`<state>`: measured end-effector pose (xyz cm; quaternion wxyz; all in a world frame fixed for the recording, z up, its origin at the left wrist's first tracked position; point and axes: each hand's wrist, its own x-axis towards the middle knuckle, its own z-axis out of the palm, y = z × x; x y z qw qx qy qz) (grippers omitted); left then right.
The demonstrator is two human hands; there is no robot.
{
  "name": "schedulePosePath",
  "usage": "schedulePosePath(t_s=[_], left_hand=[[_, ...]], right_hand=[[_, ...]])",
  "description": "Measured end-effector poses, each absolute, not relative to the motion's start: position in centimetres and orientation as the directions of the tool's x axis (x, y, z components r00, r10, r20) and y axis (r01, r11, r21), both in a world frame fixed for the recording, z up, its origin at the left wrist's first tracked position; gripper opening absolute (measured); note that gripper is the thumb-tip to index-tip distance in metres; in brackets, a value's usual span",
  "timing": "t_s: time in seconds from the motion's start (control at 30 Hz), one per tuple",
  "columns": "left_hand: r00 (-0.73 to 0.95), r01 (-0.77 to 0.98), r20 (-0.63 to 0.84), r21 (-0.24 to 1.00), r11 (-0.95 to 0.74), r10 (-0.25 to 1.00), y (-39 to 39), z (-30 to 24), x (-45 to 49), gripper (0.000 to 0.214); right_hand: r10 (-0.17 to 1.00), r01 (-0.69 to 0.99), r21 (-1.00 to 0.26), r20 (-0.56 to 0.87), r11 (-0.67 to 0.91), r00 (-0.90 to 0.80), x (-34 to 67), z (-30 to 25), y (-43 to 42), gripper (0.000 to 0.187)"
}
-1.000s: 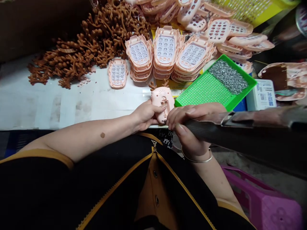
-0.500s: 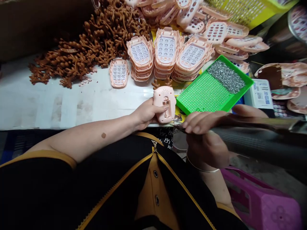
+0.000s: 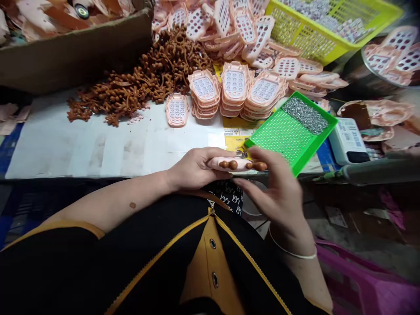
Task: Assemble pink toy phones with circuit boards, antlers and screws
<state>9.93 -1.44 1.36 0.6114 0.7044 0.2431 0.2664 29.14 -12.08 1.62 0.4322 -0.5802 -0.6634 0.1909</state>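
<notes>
My left hand [image 3: 196, 169] is closed around a pink toy phone [image 3: 215, 163] with brown antlers [image 3: 231, 165]. The toy is turned edge-on, so its antler end faces me and its broad faces are hidden. Close by on the right is my right hand [image 3: 278, 188], its thumb and fingers apart around the antler end. Nothing shows in its grasp, and I cannot tell whether its fingertips touch the toy. Just beyond that hand lies a green perforated tray [image 3: 274, 140] with a heap of small silver screws [image 3: 305, 114] at its far end.
Stacks of pink phone shells with keypads [image 3: 235, 83] stand behind, with a single shell [image 3: 177, 110] to their left. Brown antler pieces [image 3: 131, 94] are heaped near a cardboard box [image 3: 82, 48]. A yellow basket [image 3: 305, 39] is at the back; a dark cylindrical tool [image 3: 377, 174] is at right.
The toy phone has turned from showing its battery compartment to edge-on. My right hand has let go of the dark tool, which is now farther right, and has opened beside the toy.
</notes>
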Motion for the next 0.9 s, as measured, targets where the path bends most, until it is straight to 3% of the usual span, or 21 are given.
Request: schedulePosePath(t_s=[0.1, 0.2, 0.27, 0.4, 0.5, 0.57, 0.63, 0.8, 0.9], left_hand=[[0.737, 0.071, 0.167, 0.945, -0.32, 0.655, -1.8, 1.1, 8.5, 0.037], [0.668, 0.066, 0.235, 0.926, -0.371, 0.706, -2.3, 1.1, 7.5, 0.035], [0.635, 0.035, 0.262, 0.93, -0.366, 0.726, -2.6, 1.1, 7.2, 0.029], [0.579, 0.011, 0.234, 0.956, -0.294, 0.781, -2.9, 0.9, 6.9, 0.024], [0.528, -0.133, 0.093, 0.991, -0.026, 0.844, -2.7, 0.7, 6.4, 0.03], [0.546, -0.308, -0.045, 0.918, 0.25, 0.837, -2.4, 0.6, 5.8, 0.047], [0.572, -0.395, -0.113, 0.831, 0.393, 0.813, -2.1, 0.7, 4.7, 0.059], [0.49, -0.397, -0.117, 0.852, 0.341, 0.864, -2.1, 0.5, 1.7, 0.06], [0.384, -0.365, -0.119, 0.892, 0.269, 0.916, -2.0, 0.0, -0.8, 0.059]], right_hand=[[0.922, 0.432, -0.827, 0.386, 0.36, -0.03, 27.6, -0.7, -10.6, 0.031], [0.934, 0.205, -0.927, 0.341, 0.315, 0.109, 26.4, -3.6, -9.7, 0.022], [0.936, 0.156, -0.949, 0.301, 0.274, 0.184, 25.7, -4.8, -9.6, 0.024], [0.927, 0.151, -0.96, 0.269, 0.236, 0.26, 24.2, -4.6, -9.5, 0.03], [0.938, 0.086, -0.972, 0.233, 0.218, 0.256, 23.0, -3.1, -8.7, 0.039], [0.968, 0.031, -0.985, 0.174, 0.171, 0.181, 22.2, -2.4, -8.0, 0.042], [0.992, 0.003, -0.995, 0.101, 0.101, 0.077, 21.2, -2.1, -7.3, 0.039], [0.998, -0.017, -1.0, 0.016, 0.015, -0.067, 18.1, -2.4, -5.3, 0.041], [0.963, 0.062, -0.998, -0.013, 0.004, -0.27, 16.1, -2.5, -4.2, 0.043]])
